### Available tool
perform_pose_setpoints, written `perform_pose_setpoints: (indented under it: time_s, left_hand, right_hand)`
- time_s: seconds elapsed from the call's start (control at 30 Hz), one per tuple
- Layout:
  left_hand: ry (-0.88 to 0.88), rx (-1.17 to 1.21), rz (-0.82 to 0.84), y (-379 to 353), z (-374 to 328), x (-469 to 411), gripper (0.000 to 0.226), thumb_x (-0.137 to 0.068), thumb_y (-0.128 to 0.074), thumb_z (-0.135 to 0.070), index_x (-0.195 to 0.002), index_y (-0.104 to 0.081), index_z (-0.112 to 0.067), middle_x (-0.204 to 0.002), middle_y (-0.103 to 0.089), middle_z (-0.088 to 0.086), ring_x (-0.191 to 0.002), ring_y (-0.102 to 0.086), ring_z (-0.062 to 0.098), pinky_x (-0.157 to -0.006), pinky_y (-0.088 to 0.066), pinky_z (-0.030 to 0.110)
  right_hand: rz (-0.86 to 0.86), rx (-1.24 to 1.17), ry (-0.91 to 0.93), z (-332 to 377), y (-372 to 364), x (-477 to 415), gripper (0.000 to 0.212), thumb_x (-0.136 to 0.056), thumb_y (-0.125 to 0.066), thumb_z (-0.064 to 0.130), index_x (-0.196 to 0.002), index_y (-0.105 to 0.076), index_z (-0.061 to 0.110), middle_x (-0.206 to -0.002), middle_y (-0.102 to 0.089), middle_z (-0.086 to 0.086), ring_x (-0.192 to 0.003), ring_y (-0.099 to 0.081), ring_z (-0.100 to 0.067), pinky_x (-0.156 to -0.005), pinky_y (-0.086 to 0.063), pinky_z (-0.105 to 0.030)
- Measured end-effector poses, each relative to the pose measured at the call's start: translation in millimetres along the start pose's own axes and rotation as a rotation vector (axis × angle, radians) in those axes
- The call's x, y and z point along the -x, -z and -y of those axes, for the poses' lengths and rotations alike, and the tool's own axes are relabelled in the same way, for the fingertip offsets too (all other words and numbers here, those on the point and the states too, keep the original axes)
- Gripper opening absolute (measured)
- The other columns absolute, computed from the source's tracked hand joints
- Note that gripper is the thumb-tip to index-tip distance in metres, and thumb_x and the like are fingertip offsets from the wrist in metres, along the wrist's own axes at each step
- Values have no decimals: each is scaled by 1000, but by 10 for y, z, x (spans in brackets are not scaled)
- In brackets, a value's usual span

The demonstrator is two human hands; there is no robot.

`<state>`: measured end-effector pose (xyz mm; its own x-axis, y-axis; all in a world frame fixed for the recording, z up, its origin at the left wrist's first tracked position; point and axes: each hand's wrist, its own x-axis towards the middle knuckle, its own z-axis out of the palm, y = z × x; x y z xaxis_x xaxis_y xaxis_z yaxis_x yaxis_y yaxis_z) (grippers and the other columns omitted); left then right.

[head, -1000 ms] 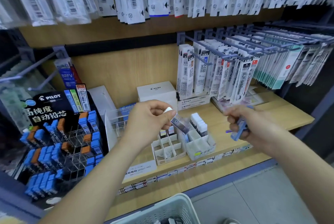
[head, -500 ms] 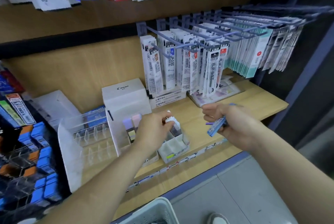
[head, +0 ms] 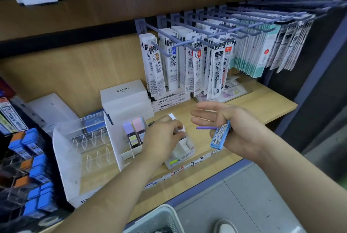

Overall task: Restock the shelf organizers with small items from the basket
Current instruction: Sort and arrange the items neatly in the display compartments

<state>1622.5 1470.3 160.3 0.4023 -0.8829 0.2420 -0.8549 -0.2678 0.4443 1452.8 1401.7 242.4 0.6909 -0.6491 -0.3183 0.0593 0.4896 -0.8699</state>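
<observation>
A small white-capped case (head: 180, 129) is pinched in the curled fingers of the left hand (head: 163, 138), directly over the open white organizer (head: 185, 153) standing near the front edge of the wooden shelf (head: 262, 106). A bundle of blue cases (head: 220, 136) is gripped by the curled lower fingers of the right hand (head: 236, 127), whose thumb and upper fingers are stretched out straight, just right of the organizer. The white basket (head: 158, 220) is seen below the shelf's front edge, its rim alone in view
</observation>
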Motion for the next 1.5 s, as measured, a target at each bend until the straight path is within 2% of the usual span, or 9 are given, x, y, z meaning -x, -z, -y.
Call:
perform_pose_setpoints:
  time_s: [0.1, 0.23, 0.37, 0.57, 0.73, 0.87, 1.0, 1.17, 1.5]
  left_hand:
    - [116, 212, -18, 154, -122, 32, 20, -92, -58, -31, -83, -73, -20, -72, -59, -8, -67, -54, 10, -63, -43, 25]
    - [476, 1096, 311, 462, -375, 102, 36, -100, -46, -25, -75, -67, -10, -67, -68, 6, -57, -61, 17, -58, -53, 25]
    - [507, 1286, 371, 585, -356, 175, 17, -92, -57, -12, -86, -69, -3, -75, -69, 13, -58, -64, 15, -56, -55, 21]
    - [528, 1283, 161, 720, -205, 230, 11, -78, -67, 4, -86, -72, -2, -81, -71, 16, -65, -69, 20, -62, -59, 22]
    - [500, 1299, 12, 773, -169, 294, 14, -80, -65, 5, -88, -71, -5, -87, -72, 17, -72, -69, 24, -60, -58, 23]
    - [414, 1223, 78, 792, -194, 344, 28, -81, -67, 5, -103, -68, -12, -81, -65, 15, -67, -67, 20, -64, -59, 28]
    - [280, 1036, 201, 907, -197, 347, 38, -86, -67, -7, -118, -62, -26, -84, -67, 15, -73, -66, 20, -71, -59, 36]
    - [198, 875, 145, 1019, -153, 300, 13, -90, -62, -11, -99, -70, -15, -74, -67, 14, -61, -61, 17, -63, -56, 29]
    - [279, 681, -267, 1109, 230, 131, 15, -83, -71, -7, -74, -65, -17, -70, -68, 8, -66, -68, 25, -73, -59, 40]
  right_hand:
    - [83, -97, -4, 13, -78, 39, 59, -74, -22, -17, -111, -65, 0, -108, -72, -18, -90, -72, -23, -43, -46, -18]
    - [137, -127, -15, -7, -175, 58, 54, -71, -23, -18, -100, -66, -2, -102, -72, -20, -74, -63, -23, -42, -46, -20]
    - [106, -134, -3, -23, -217, 38, 48, -71, -26, -15, -90, -68, 1, -90, -72, -17, -68, -63, -22, -43, -47, -22]
    - [-28, -91, -11, -74, -158, -49, 40, -84, -36, -10, -96, -70, 7, -100, -70, -16, -76, -66, -22, -60, -55, -33]
    - [11, 28, 7, -97, -249, -48, 14, -95, -58, 17, -95, -68, 7, -82, -66, -10, -49, -40, -9, -36, -29, -16]
    - [-45, 130, 111, -161, -370, -81, 18, -91, -65, 18, -74, -66, 11, -72, -58, -4, -48, -31, -8, -36, -23, -16]
    - [-25, 307, 109, -206, -397, -103, 19, -91, -66, 24, -91, -68, 5, -75, -64, -2, -50, -36, -9, -38, -27, -17]
    - [133, 456, 111, -238, -502, -68, 13, -92, -65, 21, -82, -68, 13, -66, -59, 1, -47, -29, -8, -40, -23, -17]
    - [-235, 27, 35, -120, -354, -162, 38, -81, -33, -16, -102, -56, 5, -104, -66, -21, -61, -45, -15, -51, -28, -26]
